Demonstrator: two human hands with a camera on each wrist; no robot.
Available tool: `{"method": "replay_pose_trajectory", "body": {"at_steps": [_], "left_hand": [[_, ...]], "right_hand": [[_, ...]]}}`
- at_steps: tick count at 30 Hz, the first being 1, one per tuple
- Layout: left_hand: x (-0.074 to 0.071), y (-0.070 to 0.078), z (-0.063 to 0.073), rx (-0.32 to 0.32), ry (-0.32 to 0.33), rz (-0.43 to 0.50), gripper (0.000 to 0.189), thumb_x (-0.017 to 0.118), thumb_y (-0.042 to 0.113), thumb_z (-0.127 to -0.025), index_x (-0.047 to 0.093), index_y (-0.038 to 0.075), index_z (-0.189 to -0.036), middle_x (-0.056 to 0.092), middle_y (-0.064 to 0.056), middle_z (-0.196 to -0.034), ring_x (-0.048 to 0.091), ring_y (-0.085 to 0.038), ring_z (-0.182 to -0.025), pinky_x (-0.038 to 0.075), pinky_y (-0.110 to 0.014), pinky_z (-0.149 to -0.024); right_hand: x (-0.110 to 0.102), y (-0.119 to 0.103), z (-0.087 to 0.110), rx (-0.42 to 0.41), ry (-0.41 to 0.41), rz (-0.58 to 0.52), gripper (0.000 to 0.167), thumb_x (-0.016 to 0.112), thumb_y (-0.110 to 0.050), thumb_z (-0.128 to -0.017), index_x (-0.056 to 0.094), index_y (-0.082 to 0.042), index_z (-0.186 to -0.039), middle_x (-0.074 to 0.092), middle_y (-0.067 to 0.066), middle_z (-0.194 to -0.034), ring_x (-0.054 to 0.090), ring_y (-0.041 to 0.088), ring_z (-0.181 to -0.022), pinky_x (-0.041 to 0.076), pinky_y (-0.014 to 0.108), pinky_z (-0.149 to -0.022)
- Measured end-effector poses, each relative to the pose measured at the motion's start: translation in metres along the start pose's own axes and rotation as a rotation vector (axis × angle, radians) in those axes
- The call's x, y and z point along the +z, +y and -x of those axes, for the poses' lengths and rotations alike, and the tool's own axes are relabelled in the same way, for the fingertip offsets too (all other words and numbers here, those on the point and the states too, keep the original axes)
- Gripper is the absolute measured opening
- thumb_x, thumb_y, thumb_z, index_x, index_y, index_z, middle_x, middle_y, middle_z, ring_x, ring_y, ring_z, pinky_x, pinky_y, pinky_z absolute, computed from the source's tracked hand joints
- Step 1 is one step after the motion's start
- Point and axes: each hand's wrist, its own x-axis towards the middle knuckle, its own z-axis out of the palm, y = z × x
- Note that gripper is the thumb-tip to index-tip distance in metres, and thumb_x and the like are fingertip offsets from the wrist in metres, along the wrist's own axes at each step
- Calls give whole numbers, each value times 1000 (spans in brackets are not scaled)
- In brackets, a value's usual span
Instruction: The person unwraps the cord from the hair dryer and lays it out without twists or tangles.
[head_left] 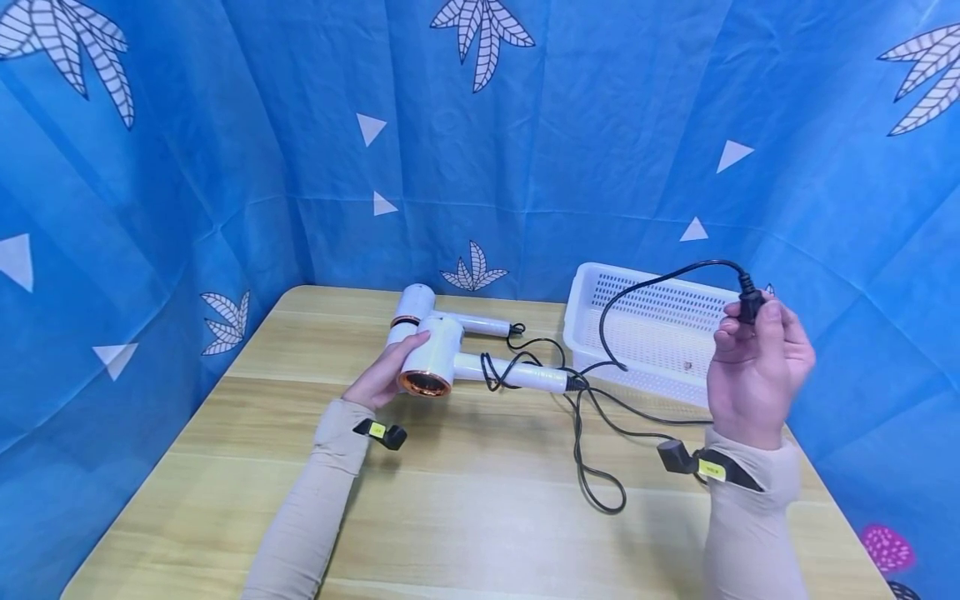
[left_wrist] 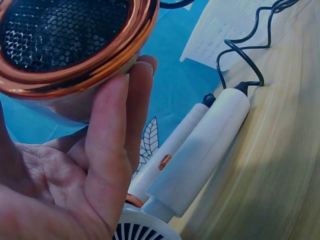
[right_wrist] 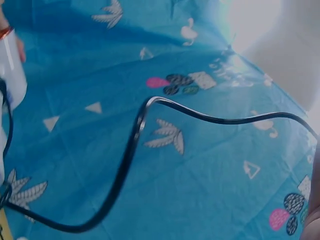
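Note:
Two white hair dryers with copper trim lie side by side in the head view. My left hand [head_left: 386, 372] grips the nearer hair dryer [head_left: 438, 354] by its barrel, the thumb over the top. In the left wrist view my fingers [left_wrist: 107, 125] curl against the barrel below the copper-rimmed mesh nozzle [left_wrist: 65, 40]. The farther hair dryer [head_left: 472, 323] lies behind it, its barrel partly hidden by my left hand. Raised at the right, my right hand [head_left: 757, 375] pinches a black plug [head_left: 750, 304] between thumb and fingers. Its cord [right_wrist: 130, 150] arcs back toward the dryers.
A white perforated plastic basket [head_left: 577, 321] stands at the table's back right, behind the raised cord. Loops of black cord [head_left: 581, 450] spread over the wooden table [head_left: 465, 517]. Blue patterned cloth [head_left: 480, 150] surrounds the table behind and at the sides.

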Motion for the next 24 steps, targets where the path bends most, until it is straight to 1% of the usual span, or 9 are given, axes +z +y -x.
{"method": "replay_pose_trajectory", "body": {"at_steps": [7,12,15,18,20,22,24], "left_hand": [[0,0,0,0,-6,-2,80,48,58,-100,34,1,-155,61,-5,-129,60,-13,-112,42,-31,-104],[0,1,0,-6,-10,-1,82,48,59,-100,32,1,-156,59,-6,-131,59,-14,-113,42,-32,-105],[0,1,0,-8,-10,-1,83,48,60,-100,31,1,-156,59,-5,-129,59,-14,-112,43,-31,-103],[-1,1,-1,-10,-8,-3,83,48,60,-100,31,2,-156,59,-4,-128,59,-14,-112,43,-30,-102],[-2,0,-1,-9,-10,-5,84,48,61,-100,30,3,-157,58,-5,-131,58,-15,-114,43,-31,-103],[-2,0,-1,-15,-5,-3,84,48,62,-100,29,4,-158,57,-7,-134,57,-16,-117,42,-32,-105],[-3,0,0,-23,4,4,85,49,63,-99,28,6,-159,54,-8,-139,55,-18,-120,41,-34,-106]], "right_hand": [[12,-10,5,-72,45,-107,18,52,3,-105,58,19,-105,65,30,-78,65,26,-55,55,27,-47],[16,-18,10,-104,45,-152,19,51,-1,-106,57,18,-106,62,30,-80,65,27,-56,54,27,-47],[17,-24,11,-99,55,-202,19,51,-2,-106,56,17,-109,62,30,-81,65,30,-57,55,29,-48],[20,-31,10,-81,78,-297,22,49,-6,-108,56,15,-113,62,31,-81,64,32,-55,55,31,-47],[21,-36,10,-75,83,-349,23,49,-6,-108,55,15,-115,62,33,-80,64,34,-54,55,32,-46],[21,-39,9,-69,72,-358,21,52,-4,-107,55,15,-113,62,34,-79,62,34,-52,54,34,-44],[19,-40,9,-59,38,-316,17,56,2,-103,55,18,-108,63,35,-77,61,33,-52,53,33,-44]]}}
